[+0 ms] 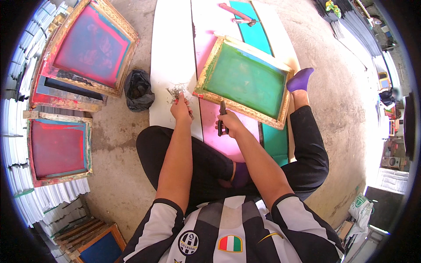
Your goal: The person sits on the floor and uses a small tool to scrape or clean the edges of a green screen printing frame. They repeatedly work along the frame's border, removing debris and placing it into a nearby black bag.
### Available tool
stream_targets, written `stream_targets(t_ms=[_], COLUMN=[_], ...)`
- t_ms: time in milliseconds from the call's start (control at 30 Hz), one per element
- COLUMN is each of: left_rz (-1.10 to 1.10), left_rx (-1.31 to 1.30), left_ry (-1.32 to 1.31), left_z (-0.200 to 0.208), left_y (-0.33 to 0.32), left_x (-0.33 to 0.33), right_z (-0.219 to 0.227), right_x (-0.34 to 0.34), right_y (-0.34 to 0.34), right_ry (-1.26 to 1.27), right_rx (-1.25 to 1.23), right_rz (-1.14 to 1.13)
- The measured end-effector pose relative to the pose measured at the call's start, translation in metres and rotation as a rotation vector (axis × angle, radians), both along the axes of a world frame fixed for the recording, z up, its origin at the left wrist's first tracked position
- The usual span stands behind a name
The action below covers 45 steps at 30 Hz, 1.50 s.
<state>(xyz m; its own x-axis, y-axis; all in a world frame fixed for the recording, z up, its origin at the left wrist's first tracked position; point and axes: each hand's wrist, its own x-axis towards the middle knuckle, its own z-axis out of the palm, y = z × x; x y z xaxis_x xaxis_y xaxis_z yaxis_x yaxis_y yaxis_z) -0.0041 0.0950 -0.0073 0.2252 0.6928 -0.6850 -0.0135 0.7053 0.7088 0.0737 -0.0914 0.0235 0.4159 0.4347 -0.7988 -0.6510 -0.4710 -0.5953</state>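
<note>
A clump of thin, bent wire bits [174, 91], perhaps old staples, shows on the white board at the fingertips of my left hand [181, 108]. Those fingers are pinched together on it. My right hand [230, 122] is wrapped around a pair of dark pliers [222, 107], their jaws pointing away from me. Just beyond the pliers lies a wooden screen-printing frame [245, 107] with green mesh [245, 79], tilted across the boards. The pliers' jaws look close to its near edge; I cannot tell whether they touch it.
White, pink and teal boards [173, 44] lie under the work. A black plastic bag [139, 90] stands left of them. A cutter knife [243, 20] and a reddish strip [234, 11] lie at the far end. More screen frames [61, 177] lean at left. My purple-socked foot [300, 79] is beside the green frame.
</note>
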Motion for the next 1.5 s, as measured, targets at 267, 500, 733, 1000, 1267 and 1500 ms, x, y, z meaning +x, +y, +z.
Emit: stream_targets(t_ms=[267,500,733,1000,1267,1500], left_rz=[0.008,-0.048,-0.051,-0.091,-0.091,-0.115], left_rx=[-0.027,-0.035,-0.042,-0.094,-0.102,-0.087], left_ry=[-0.037,-0.029,-0.058,-0.044,-0.056,-0.081], left_z=[-0.001,0.007,0.006,0.013,0.013,0.014], left_y=[0.0,-0.005,-0.007,-0.009,-0.009,-0.01], left_x=[0.002,0.004,0.003,0.003,0.005,0.004], right_z=[0.006,0.002,-0.003,-0.002,0.013,0.034], right_x=[0.011,0.006,-0.004,0.008,0.012,0.006], right_y=[0.019,0.016,0.014,0.024,0.037,0.047], right_ry=[0.027,0.015,-0.199,-0.337,-0.316,-0.322], right_rx=[-0.191,-0.113,-0.149,-0.314,-0.34,-0.436], right_rz=[0.052,-0.01,0.032,0.164,0.149,0.254])
